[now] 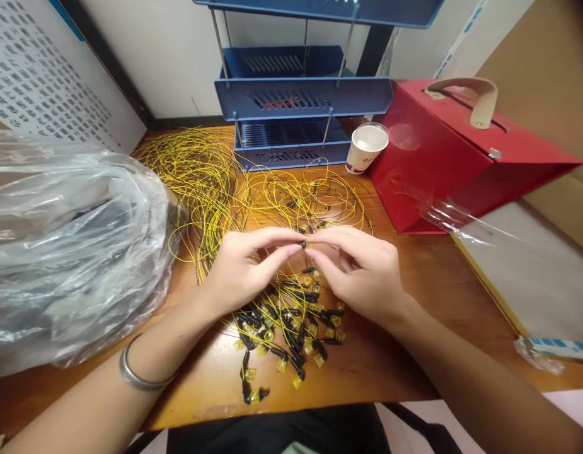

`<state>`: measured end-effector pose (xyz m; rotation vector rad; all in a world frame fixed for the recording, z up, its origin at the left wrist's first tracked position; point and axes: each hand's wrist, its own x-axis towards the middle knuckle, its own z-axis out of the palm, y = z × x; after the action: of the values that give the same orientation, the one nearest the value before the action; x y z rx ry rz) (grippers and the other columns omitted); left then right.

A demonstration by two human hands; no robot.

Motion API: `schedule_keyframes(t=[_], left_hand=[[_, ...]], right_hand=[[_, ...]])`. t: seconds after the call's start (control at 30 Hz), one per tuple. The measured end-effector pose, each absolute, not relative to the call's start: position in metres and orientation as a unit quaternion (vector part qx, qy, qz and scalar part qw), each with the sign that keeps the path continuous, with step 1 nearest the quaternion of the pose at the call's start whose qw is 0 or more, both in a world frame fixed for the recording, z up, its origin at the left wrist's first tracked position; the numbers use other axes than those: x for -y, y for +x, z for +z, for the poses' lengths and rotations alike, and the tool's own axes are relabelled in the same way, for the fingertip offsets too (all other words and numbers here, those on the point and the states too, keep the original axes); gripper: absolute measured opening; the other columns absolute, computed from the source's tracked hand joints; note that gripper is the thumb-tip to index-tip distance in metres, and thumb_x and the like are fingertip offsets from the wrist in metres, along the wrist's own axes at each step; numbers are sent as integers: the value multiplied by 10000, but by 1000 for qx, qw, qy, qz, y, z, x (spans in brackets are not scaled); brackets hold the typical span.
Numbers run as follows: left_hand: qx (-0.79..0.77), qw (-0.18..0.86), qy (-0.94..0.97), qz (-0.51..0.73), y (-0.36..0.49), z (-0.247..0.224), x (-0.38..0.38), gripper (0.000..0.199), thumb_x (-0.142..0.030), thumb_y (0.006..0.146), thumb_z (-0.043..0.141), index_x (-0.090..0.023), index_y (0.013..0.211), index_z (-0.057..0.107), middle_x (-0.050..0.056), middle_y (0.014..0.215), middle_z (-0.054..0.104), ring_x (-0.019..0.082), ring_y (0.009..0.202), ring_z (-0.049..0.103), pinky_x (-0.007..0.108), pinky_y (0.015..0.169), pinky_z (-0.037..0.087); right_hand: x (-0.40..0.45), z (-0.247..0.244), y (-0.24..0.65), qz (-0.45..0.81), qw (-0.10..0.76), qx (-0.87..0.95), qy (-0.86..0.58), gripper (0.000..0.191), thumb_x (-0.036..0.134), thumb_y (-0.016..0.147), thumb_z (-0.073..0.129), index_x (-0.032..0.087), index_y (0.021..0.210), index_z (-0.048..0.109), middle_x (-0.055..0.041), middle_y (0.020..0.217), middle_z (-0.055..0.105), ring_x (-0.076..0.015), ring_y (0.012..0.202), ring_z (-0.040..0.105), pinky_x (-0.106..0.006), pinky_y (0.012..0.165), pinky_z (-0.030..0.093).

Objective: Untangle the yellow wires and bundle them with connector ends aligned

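Observation:
My left hand (253,258) and my right hand (360,268) meet over the middle of the wooden table, fingertips nearly touching. Between them is a small black piece (302,244), pinched by thumb and forefinger of each hand. Its details are too small to tell. Below the hands lies a pile of black connectors (295,343) with yellowish clear tips, joined to thin yellow wires. A large tangle of yellow and dark wires (196,183) spreads behind my left hand, and looser coils (314,189) lie just beyond both hands.
A clear plastic bag (78,252) bulges at the left. Blue stacked trays (305,98) stand at the back, beside a paper cup (367,148). A red box (442,157) with a beige handle is at the right, near a flat pale panel (527,271).

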<state>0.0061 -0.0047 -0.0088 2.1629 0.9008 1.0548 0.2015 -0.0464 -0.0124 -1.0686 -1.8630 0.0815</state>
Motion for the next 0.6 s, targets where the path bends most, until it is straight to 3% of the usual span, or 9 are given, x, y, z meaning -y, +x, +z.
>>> schedule_keyframes(t=[0.33,0.47,0.6], left_hand=[[-328,269,809,407,7,-9,8,168,-221,887,695,-183,1047,728,10,940,787,102,773,746,137,729,593],[-332,271,807,405,7,-9,9,177,-231,897,688,-189,1065,724,3,925,789,89,704,737,129,702,590],[-334,267,810,401,6,-8,9,171,-237,911,671,-201,1069,726,-3,913,789,77,618,712,140,671,588]], right_hand=[[49,-11,199,15,502,757,-418,125,121,880,675,177,977,730,-56,961,782,-143,796,724,-259,743,602],[49,-11,199,24,508,758,-407,140,85,868,678,150,980,728,-68,954,778,-150,862,730,-250,790,602],[49,-11,199,18,515,757,-401,137,96,878,669,175,971,733,-55,947,779,-146,810,728,-257,765,603]])
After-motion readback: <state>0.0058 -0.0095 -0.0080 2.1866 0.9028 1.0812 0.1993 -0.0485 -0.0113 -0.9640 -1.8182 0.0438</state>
